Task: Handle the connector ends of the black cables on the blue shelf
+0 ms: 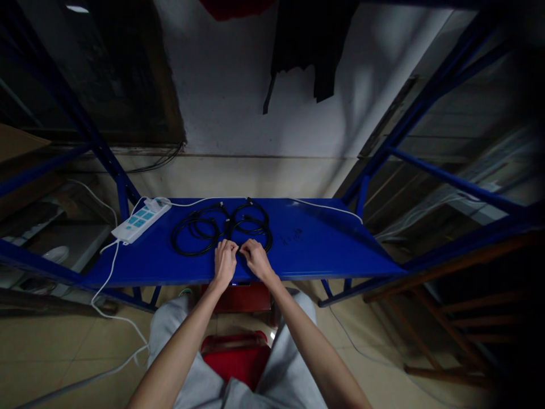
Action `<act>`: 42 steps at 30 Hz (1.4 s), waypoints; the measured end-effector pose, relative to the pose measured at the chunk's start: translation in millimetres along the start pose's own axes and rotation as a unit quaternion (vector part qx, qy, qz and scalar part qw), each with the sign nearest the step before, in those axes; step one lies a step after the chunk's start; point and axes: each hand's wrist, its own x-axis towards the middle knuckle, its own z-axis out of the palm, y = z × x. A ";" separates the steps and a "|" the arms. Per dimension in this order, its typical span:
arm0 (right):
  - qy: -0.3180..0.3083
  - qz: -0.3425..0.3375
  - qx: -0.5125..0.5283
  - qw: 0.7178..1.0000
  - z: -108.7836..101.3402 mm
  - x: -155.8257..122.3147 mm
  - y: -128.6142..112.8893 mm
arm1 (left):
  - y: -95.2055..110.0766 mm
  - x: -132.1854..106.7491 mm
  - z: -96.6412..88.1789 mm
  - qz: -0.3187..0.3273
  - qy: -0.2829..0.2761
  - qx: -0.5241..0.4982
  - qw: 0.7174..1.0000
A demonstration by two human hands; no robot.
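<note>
Black cables lie in loose loops on the blue shelf board (pixel 323 244), one coiled cable (pixel 193 252) on the left and another coiled cable (pixel 269 227) on the right. Between the loops a dark strand runs down towards my fingers. My left hand (pixel 225 261) and my right hand (pixel 255 258) meet close together at the near side of the coils, fingers pinched. A small dark piece shows between the fingertips, too small to make out. Metal-looking plug ends show at the far side of the loops.
A white power strip (pixel 142 221) sits on the board's left end, its white cord (pixel 111 275) hanging to the floor. Blue frame posts (pixel 361 193) rise at both sides. A red stool (pixel 238 358) is between my legs; a wooden chair (pixel 443 318) stands at right.
</note>
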 end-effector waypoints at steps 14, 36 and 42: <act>-0.019 -0.023 -0.087 0.996 2.1 -1.3 -4.6 | -3.5 0.5 -0.6 -0.021 0.027 -0.042 0.999; 0.020 0.028 0.060 0.998 13.7 1.3 13.1 | 0.8 -1.3 -6.6 -0.018 -0.026 -0.009 0.999; 0.023 0.020 0.064 0.997 12.3 0.3 10.1 | 0.2 -1.6 -5.8 -0.027 -0.011 0.004 1.000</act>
